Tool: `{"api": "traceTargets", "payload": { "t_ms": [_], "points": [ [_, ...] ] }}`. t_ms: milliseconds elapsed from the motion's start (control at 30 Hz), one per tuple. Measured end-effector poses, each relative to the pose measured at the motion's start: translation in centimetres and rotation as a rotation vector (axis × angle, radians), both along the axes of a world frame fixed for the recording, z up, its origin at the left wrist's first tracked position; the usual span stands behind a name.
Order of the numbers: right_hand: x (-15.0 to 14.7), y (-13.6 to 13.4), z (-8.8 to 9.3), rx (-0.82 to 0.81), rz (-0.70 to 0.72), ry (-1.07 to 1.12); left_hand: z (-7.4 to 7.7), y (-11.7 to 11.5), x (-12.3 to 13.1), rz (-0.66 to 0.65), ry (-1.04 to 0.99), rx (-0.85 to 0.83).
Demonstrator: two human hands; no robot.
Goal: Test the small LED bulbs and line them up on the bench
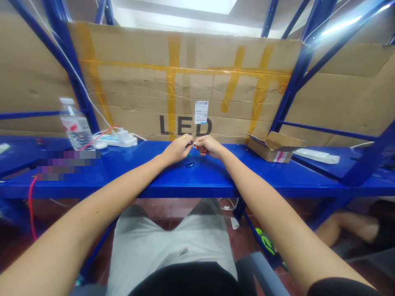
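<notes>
My left hand and my right hand meet over the middle of the blue table, fingertips nearly touching. Both are closed in a pinch around a tiny shiny piece, too small to identify. On the tabletop just below them lies a small dark carabiner-shaped clip. A little green item shows beneath my left fingers, mostly hidden.
An open cardboard box stands to the right. On the left are a water bottle, a white power strip and a red cable. Behind rises a large cardboard panel. Another person's leg shows at lower right.
</notes>
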State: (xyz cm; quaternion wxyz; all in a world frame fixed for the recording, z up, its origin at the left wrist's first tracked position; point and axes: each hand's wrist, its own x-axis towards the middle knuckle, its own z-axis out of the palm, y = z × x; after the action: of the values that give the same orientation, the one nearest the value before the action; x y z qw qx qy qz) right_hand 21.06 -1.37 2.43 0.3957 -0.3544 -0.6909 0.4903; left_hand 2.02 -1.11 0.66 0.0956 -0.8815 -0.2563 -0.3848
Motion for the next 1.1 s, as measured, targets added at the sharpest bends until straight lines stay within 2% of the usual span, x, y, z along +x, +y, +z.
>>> {"api": "traceTargets", "payload": {
  "t_ms": [67,133,200,267,400,500,700,833,900,967,1033,1100],
  "points": [
    [-0.3,0.3,-0.3,0.232,-0.113,-0.122,-0.1,0.1,-0.1,0.050,-0.047,-0.102],
    [-0.5,0.6,-0.5,0.435,-0.184,-0.243,-0.3,0.3,-0.2,0.086,-0.008,-0.169],
    [-0.5,0.7,-0.7,0.549,-0.210,-0.313,-0.3,0.5,-0.3,0.098,0.060,-0.181],
    [-0.6,0.8,-0.9,0.536,-0.212,-0.322,-0.3,0.6,-0.4,0.092,0.101,-0.152],
    [-0.8,0.5,-1.0,0.329,-0.216,-0.240,-0.3,0.4,-0.4,0.062,0.146,-0.090],
    [-1.0,0.4,-1.1,0.244,-0.214,-0.148,-0.3,0.1,-0.4,0.064,0.170,-0.053],
    [-1.4,0.2,-0.7,0.220,-0.208,-0.138,-0.3,0.4,-0.3,0.093,0.143,-0.056],
    [-1.1,-0.3,-0.1,0.254,-0.268,-0.328,0.3,1.4,-1.3,0.130,0.021,-0.131],
    [-0.8,-0.6,0.1,0.256,-0.177,-0.464,0.6,2.0,-2.3,0.170,-0.028,-0.159],
    [-0.6,-0.9,0.2,0.252,0.076,-0.596,0.7,2.6,-3.4,0.228,-0.049,-0.193],
    [-0.5,-1.0,0.1,0.289,0.268,-0.692,0.7,3.1,-4.3,0.299,-0.049,-0.236],
    [-0.7,-0.9,0.0,0.349,0.316,-0.747,0.5,3.5,-4.7,0.362,-0.054,-0.279]
  ]
}}
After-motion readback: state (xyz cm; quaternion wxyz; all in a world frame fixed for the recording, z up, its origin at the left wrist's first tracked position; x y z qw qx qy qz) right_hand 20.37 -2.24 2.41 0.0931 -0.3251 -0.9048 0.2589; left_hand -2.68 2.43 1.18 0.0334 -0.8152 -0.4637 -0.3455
